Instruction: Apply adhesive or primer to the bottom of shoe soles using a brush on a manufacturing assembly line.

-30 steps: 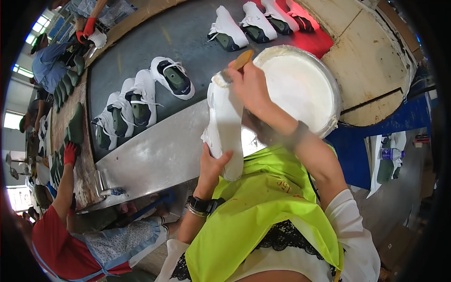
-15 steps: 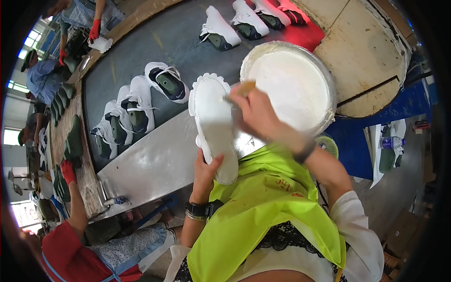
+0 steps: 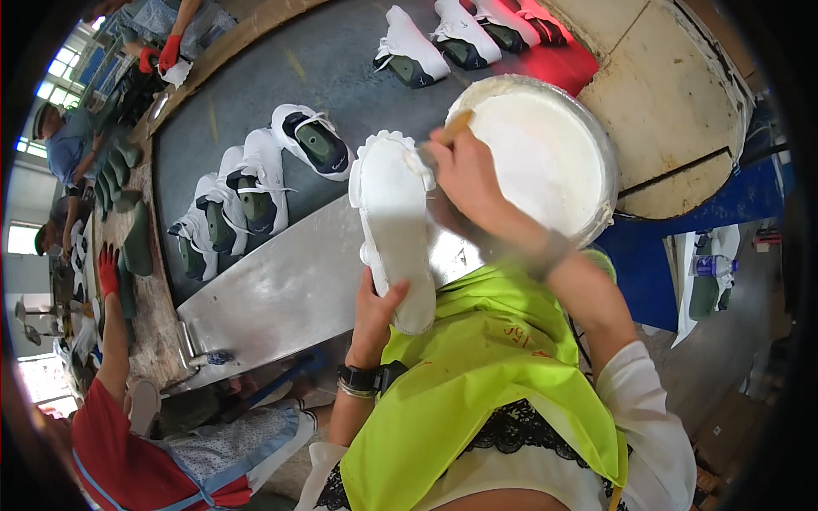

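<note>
My left hand (image 3: 377, 311) is wrapped round the heel end of a white shoe (image 3: 394, 230), its pale sole turned up toward me and its scalloped toe edge pointing away. In my right hand (image 3: 470, 175) is a brush (image 3: 457, 126) with a wooden handle, its bristles against the right edge of the sole near the toe. Just right of the brush stands a wide basin (image 3: 601, 200) holding white liquid (image 3: 541, 153). My right wrist is slightly blurred.
White shoes on green lasts (image 3: 256, 183) stand left on the dark belt (image 3: 230, 106); several more (image 3: 413, 47) stand at the far right, partly in red light. A metal plate (image 3: 273, 298) edges the belt. At left, a co-worker's red-gloved hand (image 3: 108, 268) is near green lasts (image 3: 136, 238).
My right hand has shifted the brush from the sole's upper middle to its right edge near the toe. The co-worker's red-gloved hand at left has moved up and opened.
</note>
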{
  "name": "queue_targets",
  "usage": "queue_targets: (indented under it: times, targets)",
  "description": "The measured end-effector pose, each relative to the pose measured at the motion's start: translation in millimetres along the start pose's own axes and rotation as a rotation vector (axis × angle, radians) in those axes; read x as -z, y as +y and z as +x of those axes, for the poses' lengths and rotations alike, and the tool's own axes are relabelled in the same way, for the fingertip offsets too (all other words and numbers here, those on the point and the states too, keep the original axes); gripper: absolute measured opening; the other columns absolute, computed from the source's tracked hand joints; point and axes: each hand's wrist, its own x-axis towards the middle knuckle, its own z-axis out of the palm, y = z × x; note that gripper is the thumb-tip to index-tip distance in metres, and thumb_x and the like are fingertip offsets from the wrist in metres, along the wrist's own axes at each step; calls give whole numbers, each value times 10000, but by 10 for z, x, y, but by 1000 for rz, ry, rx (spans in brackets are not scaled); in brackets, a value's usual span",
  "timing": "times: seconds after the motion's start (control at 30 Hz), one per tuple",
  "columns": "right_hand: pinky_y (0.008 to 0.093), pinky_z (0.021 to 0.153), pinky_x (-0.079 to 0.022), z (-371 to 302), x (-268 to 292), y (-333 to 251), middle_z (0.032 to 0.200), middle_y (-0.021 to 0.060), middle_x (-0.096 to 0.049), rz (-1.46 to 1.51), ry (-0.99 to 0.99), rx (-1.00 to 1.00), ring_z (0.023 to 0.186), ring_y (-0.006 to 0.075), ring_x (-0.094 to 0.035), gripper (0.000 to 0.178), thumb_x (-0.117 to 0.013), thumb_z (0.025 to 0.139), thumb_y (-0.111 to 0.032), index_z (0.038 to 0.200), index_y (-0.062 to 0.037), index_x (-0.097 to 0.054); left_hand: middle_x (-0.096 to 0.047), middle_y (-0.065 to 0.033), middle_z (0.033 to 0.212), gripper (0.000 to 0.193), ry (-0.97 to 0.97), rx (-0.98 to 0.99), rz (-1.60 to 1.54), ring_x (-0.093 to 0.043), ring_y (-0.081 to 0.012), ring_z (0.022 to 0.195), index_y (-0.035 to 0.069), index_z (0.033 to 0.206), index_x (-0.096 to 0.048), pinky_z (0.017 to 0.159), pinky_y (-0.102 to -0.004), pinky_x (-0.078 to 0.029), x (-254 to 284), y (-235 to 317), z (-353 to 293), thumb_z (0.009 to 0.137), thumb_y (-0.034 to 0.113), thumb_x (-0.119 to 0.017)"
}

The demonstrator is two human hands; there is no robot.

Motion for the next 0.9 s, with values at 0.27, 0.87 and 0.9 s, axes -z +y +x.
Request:
queue_targets:
  times: [0.27, 0.87, 0.9]
  targets:
    - [329, 682, -512, 55, 162, -167, 881, 179, -673, 111, 37, 87, 783, 285, -671, 188, -584, 900, -108, 990, 56, -603, -580, -136, 1175, 634, -32, -5, 41, -579, -206, 1036, -30, 1316, -414, 887, -320, -469, 77, -9, -11, 806, 214, -701]
    - [390, 699, -496, -42, 1, -212, 844, 216, -659, 39, -55, 37, 788, 367, -644, 245, -588, 896, -183, 974, 47, -614, -576, -120, 1177, 574, -42, 1, -19, -570, -191, 1049, -17, 1300, -432, 879, -317, -472, 158, -8, -61, 823, 185, -680]
    - [380, 692, -502, -211, 44, -204, 845, 210, -662, 53, -72, -25, 781, 343, -653, 228, -592, 892, -164, 975, 47, -615, -575, -120, 1178, 570, -33, 11, -14, -570, -190, 1049, -17, 1297, -434, 875, -315, -473, 162, 12, -71, 825, 187, -679]
